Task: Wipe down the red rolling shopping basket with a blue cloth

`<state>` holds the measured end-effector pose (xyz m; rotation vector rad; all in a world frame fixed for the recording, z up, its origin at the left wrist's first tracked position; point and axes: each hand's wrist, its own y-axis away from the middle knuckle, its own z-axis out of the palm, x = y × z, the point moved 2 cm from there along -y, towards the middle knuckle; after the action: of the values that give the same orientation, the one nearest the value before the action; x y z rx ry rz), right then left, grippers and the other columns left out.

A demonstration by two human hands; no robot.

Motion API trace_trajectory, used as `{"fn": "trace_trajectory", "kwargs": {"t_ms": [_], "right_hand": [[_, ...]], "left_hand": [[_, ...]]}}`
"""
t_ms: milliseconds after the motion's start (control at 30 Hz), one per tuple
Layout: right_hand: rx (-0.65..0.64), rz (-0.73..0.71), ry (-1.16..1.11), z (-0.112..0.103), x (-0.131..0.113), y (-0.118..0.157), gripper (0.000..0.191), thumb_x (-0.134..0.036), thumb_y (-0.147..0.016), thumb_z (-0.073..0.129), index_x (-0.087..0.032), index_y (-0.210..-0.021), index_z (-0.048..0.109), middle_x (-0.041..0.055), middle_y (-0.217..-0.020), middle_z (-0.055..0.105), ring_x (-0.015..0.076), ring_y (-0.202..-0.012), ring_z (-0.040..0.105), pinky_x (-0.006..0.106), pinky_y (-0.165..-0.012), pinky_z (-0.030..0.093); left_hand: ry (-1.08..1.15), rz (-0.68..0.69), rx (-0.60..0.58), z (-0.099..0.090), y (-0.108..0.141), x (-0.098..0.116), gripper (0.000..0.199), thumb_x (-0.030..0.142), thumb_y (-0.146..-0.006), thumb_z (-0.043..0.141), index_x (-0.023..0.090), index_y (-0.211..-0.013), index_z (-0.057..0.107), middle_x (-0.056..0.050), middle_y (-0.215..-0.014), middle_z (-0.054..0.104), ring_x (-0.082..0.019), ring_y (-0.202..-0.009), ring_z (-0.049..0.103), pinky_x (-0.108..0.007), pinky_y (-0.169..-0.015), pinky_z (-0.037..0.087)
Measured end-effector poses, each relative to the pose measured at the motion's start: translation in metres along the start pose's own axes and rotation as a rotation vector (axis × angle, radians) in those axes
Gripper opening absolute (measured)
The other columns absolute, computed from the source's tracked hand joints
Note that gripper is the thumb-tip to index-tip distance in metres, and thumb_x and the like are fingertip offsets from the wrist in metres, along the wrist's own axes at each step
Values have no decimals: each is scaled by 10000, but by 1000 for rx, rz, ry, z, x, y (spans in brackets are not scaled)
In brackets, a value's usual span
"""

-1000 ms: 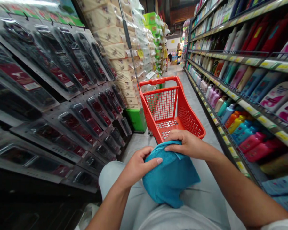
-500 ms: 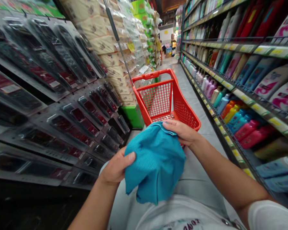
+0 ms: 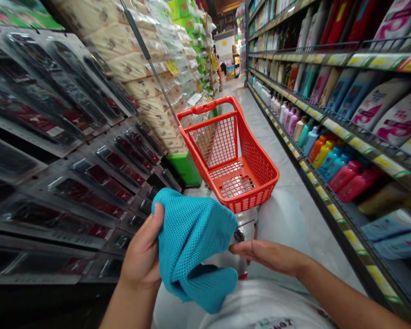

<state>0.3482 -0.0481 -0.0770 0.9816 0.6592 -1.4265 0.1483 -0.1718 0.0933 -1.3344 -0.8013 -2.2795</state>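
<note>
A blue mesh cloth (image 3: 192,237) hangs in loose folds from my left hand (image 3: 145,249), whose thumb lies on its left edge while the other fingers are behind it. My right hand (image 3: 267,256) is just right of the cloth, apart from it, with its fingers stretched out and nothing seen in them. Beyond both hands stands a red shopping basket cart (image 3: 250,198) with a lattice back and nothing visible inside.
Packaged goods (image 3: 65,91) hang on a rack at the left. Stacked tissue packs (image 3: 137,68) rise behind them, beside a green box (image 3: 184,169). Shelves (image 3: 345,132) of bottles line the right side. A grey metal pole (image 3: 137,34) slants up from the cart.
My right hand has let go of the cloth and moved down and away from it. The cloth has shifted left with my left hand, and more of the cart shows.
</note>
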Motion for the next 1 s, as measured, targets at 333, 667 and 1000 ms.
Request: {"fn": "trace_trajectory", "kwargs": {"t_ms": [333,667,1000], "right_hand": [[223,-233,-451,32,-31,-31,607,-535,-797,791,-218,-1291,638,113,-1332,680,256,-1231,642,456,-1145,420],[620,-306,-239,6,-80,-23,463,-529,-660,880,-198,-945,726,15,-794,730,152,-680,636,273,-626,536],[794,-372,425,-32,-152,7,523,-653,-750,757,-207,-582,544,-38,-463,488,85,-444,400,231,-428,312]], "left_hand": [[-19,43,13,-6,1,3,260,494,-702,824,252,-738,739,-26,-879,809,-317,-1201,680,-405,-1028,577],[-139,38,35,-14,-2,11,373,418,-577,926,184,-801,739,-39,-742,781,-224,-682,747,-296,-658,639],[-415,357,316,-19,-24,20,464,519,-567,880,180,-744,618,51,-554,602,-103,-455,527,-204,-416,431]]}}
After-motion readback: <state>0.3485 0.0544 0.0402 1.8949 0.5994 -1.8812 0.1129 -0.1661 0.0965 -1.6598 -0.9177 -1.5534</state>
